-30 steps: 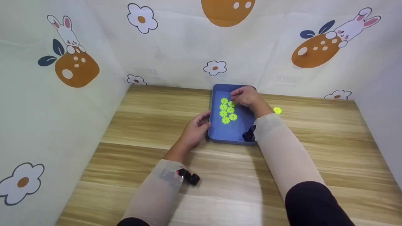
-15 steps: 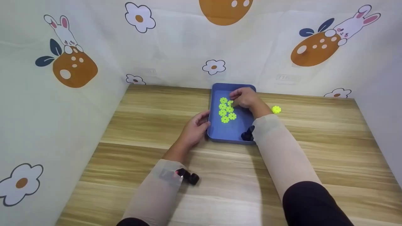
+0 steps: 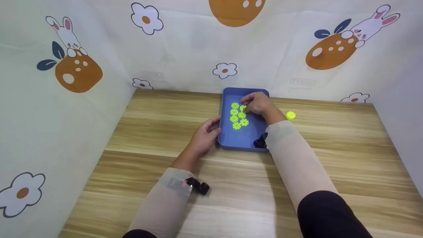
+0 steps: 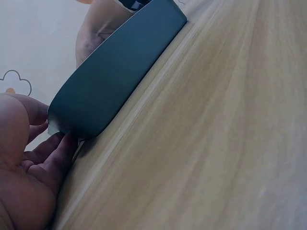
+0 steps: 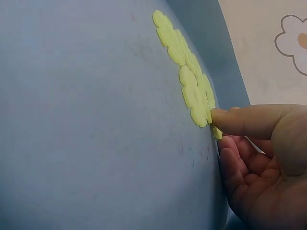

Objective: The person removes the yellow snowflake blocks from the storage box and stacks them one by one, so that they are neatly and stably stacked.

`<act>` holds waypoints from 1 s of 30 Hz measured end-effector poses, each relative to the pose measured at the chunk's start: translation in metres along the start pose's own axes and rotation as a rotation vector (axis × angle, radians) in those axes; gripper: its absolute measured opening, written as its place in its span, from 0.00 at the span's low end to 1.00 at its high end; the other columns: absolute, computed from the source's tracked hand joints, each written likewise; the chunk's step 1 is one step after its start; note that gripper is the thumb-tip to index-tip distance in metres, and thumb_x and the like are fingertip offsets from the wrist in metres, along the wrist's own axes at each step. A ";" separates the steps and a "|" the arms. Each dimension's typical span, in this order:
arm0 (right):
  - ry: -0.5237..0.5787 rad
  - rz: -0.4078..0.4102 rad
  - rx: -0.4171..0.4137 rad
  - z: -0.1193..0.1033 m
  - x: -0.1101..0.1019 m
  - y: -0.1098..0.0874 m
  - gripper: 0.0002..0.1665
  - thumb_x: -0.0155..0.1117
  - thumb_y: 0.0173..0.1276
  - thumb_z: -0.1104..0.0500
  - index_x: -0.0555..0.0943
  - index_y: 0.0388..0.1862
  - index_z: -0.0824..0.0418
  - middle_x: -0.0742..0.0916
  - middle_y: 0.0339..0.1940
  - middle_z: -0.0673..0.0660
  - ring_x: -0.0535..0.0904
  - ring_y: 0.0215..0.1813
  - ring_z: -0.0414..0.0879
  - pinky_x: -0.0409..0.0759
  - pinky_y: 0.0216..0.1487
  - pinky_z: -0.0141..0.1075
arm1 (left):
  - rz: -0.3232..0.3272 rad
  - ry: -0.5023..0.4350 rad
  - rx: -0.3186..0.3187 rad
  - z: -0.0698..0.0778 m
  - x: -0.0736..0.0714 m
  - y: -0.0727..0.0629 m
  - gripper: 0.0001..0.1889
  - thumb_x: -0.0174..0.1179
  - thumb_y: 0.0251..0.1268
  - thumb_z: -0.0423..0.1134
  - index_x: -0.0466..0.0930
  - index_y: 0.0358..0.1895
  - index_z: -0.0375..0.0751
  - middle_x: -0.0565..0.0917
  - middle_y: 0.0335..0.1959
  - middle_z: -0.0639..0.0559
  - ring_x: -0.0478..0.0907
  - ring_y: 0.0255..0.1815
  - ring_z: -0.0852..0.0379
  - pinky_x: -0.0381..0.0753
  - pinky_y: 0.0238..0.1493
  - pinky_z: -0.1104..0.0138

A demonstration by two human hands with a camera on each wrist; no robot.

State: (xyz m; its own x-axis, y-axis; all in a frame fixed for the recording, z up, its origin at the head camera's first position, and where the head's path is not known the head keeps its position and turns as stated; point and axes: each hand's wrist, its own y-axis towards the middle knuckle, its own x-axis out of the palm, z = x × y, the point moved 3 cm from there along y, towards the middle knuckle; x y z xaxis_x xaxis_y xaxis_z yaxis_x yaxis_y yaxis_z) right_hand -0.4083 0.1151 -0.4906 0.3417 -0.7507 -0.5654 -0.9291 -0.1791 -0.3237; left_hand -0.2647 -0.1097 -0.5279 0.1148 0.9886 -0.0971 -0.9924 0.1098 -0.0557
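Observation:
A blue tray (image 3: 231, 142) holds several yellow-green flower-shaped discs (image 3: 234, 112), joined edge to edge in a flat cluster on its floor. Over the tray, my right hand (image 3: 260, 103) pinches the disc at the cluster's upper right between thumb and fingers. In the right wrist view the thumb presses on the end of the disc row (image 5: 192, 91), and the fingers are bent below it. My left hand (image 3: 206, 135) rests its fingers against the tray's left wall. The left wrist view shows those fingertips touching the outer wall (image 4: 115, 72) near a corner.
One loose yellow-green disc (image 3: 290, 115) lies on the wooden table (image 3: 158, 125) right of the tray, beside the right forearm. A patterned cloth wall (image 3: 185, 43) stands close behind the tray. Black wrist cameras (image 3: 198, 186) jut from both sleeves.
The right hand has dipped slightly and its thumb has come onto the upper-right disc. The left hand and tray keep their places; the whole view has shifted a little.

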 end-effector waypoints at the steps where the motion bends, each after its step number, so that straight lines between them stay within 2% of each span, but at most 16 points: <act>1: 0.001 0.007 0.001 0.000 0.000 0.000 0.27 0.75 0.63 0.72 0.87 0.61 0.59 0.87 0.56 0.57 0.81 0.58 0.51 0.83 0.68 0.46 | 0.000 -0.001 0.002 0.000 0.000 0.000 0.27 0.57 0.79 0.30 0.71 0.78 0.35 0.76 0.78 0.39 0.75 0.78 0.42 0.76 0.80 0.53; 6: 0.021 0.032 -0.002 0.002 -0.002 0.001 0.26 0.75 0.64 0.71 0.87 0.61 0.58 0.86 0.54 0.57 0.80 0.56 0.51 0.82 0.66 0.46 | 0.001 0.008 0.002 0.001 0.000 0.000 0.27 0.57 0.79 0.30 0.71 0.78 0.36 0.76 0.78 0.39 0.75 0.78 0.42 0.76 0.80 0.53; 12: 0.068 0.043 -0.040 0.004 -0.004 0.000 0.25 0.72 0.65 0.72 0.87 0.61 0.62 0.88 0.56 0.60 0.82 0.57 0.51 0.83 0.67 0.47 | -0.006 0.016 0.006 0.002 0.000 0.000 0.27 0.57 0.79 0.31 0.71 0.78 0.36 0.77 0.77 0.40 0.76 0.77 0.43 0.77 0.79 0.53; 20: 0.123 0.040 -0.024 -0.003 -0.009 -0.004 0.20 0.69 0.70 0.68 0.88 0.60 0.60 0.88 0.54 0.58 0.82 0.54 0.50 0.82 0.60 0.42 | -0.005 0.029 -0.017 0.001 0.000 0.001 0.27 0.57 0.80 0.32 0.72 0.78 0.40 0.77 0.78 0.44 0.77 0.77 0.46 0.77 0.79 0.55; 25: 0.170 0.064 -0.035 -0.015 -0.017 -0.010 0.16 0.67 0.73 0.65 0.88 0.58 0.57 0.86 0.54 0.57 0.80 0.57 0.51 0.83 0.65 0.44 | 0.002 0.031 -0.020 0.000 -0.001 0.002 0.27 0.57 0.80 0.32 0.72 0.78 0.40 0.76 0.78 0.44 0.76 0.77 0.45 0.77 0.79 0.55; 30: 0.172 0.078 -0.074 -0.027 -0.024 -0.021 0.15 0.66 0.76 0.62 0.88 0.59 0.57 0.86 0.54 0.58 0.82 0.56 0.52 0.85 0.69 0.48 | 0.009 0.039 -0.020 -0.001 -0.001 0.001 0.27 0.58 0.79 0.32 0.72 0.78 0.40 0.77 0.78 0.43 0.77 0.77 0.45 0.77 0.79 0.55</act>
State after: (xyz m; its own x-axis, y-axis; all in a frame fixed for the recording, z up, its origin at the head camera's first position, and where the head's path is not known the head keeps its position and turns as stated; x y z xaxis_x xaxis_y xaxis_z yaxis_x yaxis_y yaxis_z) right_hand -0.4006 0.1196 -0.4494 0.2448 -0.8606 -0.4466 -0.9618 -0.1575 -0.2239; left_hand -0.2653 -0.1109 -0.5283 0.1080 0.9848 -0.1362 -0.9924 0.0985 -0.0743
